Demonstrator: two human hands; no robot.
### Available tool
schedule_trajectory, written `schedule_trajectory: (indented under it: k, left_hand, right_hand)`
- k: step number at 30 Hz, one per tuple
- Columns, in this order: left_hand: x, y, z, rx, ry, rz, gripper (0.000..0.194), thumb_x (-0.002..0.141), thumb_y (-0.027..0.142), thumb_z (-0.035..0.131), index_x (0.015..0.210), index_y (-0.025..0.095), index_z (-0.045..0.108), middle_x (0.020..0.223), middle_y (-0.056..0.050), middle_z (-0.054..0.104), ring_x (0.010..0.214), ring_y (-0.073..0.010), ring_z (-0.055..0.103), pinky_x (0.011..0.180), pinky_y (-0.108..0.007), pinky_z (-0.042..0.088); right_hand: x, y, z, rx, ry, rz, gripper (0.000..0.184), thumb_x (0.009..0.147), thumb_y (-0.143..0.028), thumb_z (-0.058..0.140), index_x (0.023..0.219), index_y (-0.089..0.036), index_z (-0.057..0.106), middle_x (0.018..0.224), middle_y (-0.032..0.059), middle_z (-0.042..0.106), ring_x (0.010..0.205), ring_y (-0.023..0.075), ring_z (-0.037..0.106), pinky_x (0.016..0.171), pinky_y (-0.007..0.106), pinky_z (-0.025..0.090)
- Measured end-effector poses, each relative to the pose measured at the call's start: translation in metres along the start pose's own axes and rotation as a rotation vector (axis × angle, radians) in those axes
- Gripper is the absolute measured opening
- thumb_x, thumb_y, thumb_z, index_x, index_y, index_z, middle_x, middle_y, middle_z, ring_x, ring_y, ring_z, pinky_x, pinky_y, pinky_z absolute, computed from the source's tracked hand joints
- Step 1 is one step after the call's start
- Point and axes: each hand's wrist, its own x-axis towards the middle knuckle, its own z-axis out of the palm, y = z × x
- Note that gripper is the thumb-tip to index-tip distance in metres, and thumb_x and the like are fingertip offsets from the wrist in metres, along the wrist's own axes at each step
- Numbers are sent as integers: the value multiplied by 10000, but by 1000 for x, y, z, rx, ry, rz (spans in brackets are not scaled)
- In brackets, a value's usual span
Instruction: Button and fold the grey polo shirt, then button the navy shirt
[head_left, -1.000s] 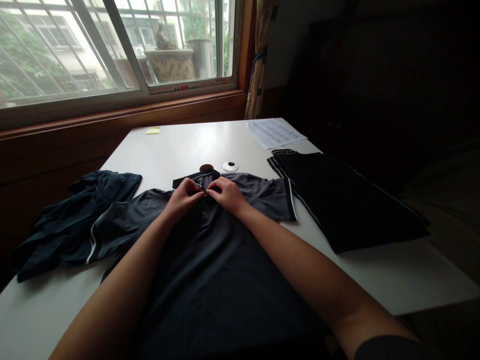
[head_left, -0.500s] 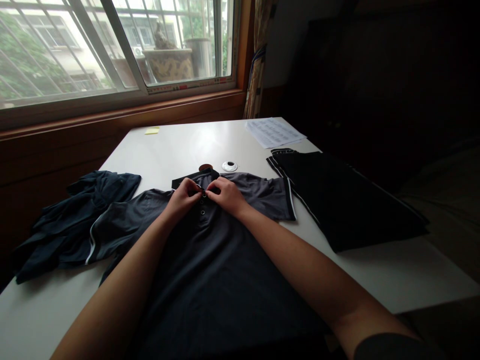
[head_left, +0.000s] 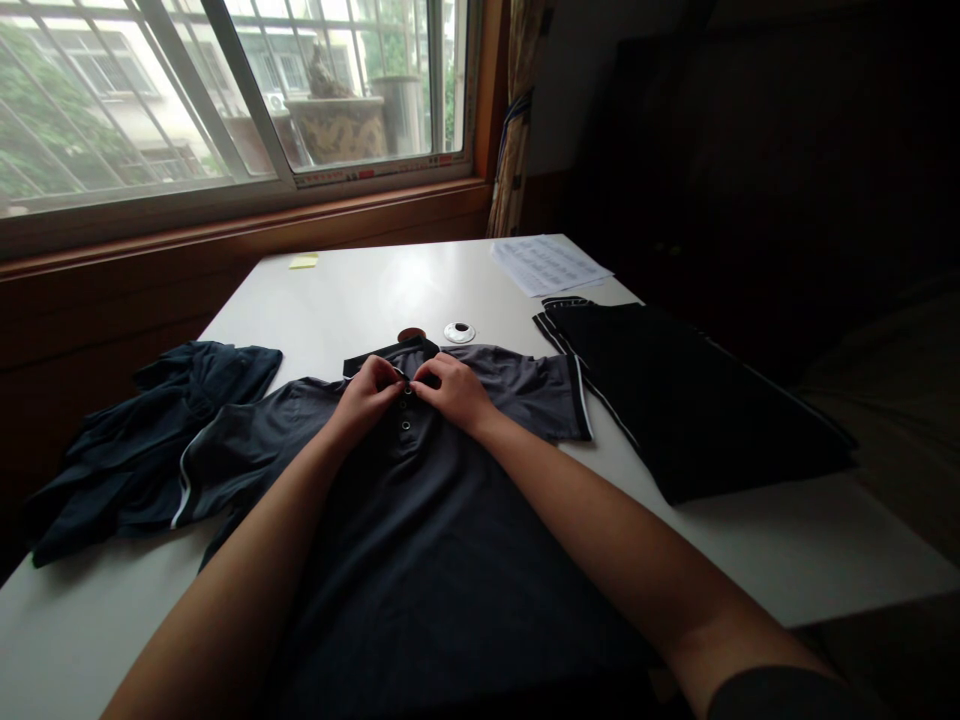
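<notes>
A dark grey polo shirt (head_left: 420, 520) lies spread face up in front of me, its black collar (head_left: 363, 362) toward the far side and its white-edged sleeves out to both sides. My left hand (head_left: 369, 392) pinches the left side of the neck opening. Close beside it, my right hand (head_left: 452, 390) pinches the other side, thumbs almost touching just above the top visible button. A few ringed buttons (head_left: 406, 425) run down the placket below the fingertips. What exactly sits between the fingertips is too small to make out.
On the white table (head_left: 360, 290), a crumpled dark garment (head_left: 150, 440) lies left and a stack of folded black garments (head_left: 697, 410) right. Beyond the collar are a cable-hole cover (head_left: 460, 332) and a brown round hole (head_left: 411, 334). Papers (head_left: 551, 264) and a yellow note (head_left: 304, 260) lie farther back.
Almost nothing differs. Both hands stay at the neck opening, with only a tiny shift of the fingers.
</notes>
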Motion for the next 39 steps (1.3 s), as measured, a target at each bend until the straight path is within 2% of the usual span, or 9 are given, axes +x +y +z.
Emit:
schedule_trajectory:
  k: [11, 21, 28, 35, 39]
  left_hand:
    - [2, 1, 4, 210, 51, -12, 179, 790, 311, 642, 867, 222, 507, 791, 16, 586, 760, -174, 562, 717, -304, 457]
    - [-2, 6, 5, 272, 71, -8, 174, 773, 300, 640, 913, 218, 577, 871, -10, 658, 824, -193, 616, 760, -318, 485]
    - [-5, 9, 4, 452, 127, 32, 145, 825, 276, 593, 938, 217, 663, 965, -45, 721, 949, -245, 625, 907, -407, 480]
    - [-4, -1, 0, 662, 174, 144, 262, 892, 237, 530, 1088, 218, 702, 1144, -67, 713, 1123, -269, 601, 1055, -445, 430]
    - [-5, -9, -4, 737, 167, 168, 292, 915, 245, 503, 1127, 207, 699, 1254, -79, 671, 1232, -272, 551, 1126, -437, 390]
  right_hand:
    - [-1, -1, 1, -44, -32, 14, 70, 862, -275, 704, 901, -217, 712, 934, 18, 629, 903, 177, 617, 855, 283, 477]
    - [-2, 2, 3, -10, 43, 10, 134, 854, -246, 718, 983, -214, 702, 998, 28, 588, 906, 174, 613, 869, 304, 497]
    - [-1, 5, 2, 53, 116, 10, 229, 847, -94, 621, 1036, -212, 678, 1066, 45, 551, 949, 184, 609, 940, 339, 512]
    - [-2, 5, 1, 106, 147, -79, 332, 811, -38, 579, 1088, -211, 638, 1139, 68, 530, 1090, 202, 580, 1027, 353, 491]
    - [-2, 5, 2, 73, 59, -137, 250, 833, -67, 596, 1035, -198, 662, 1073, 63, 596, 1058, 201, 600, 995, 342, 497]
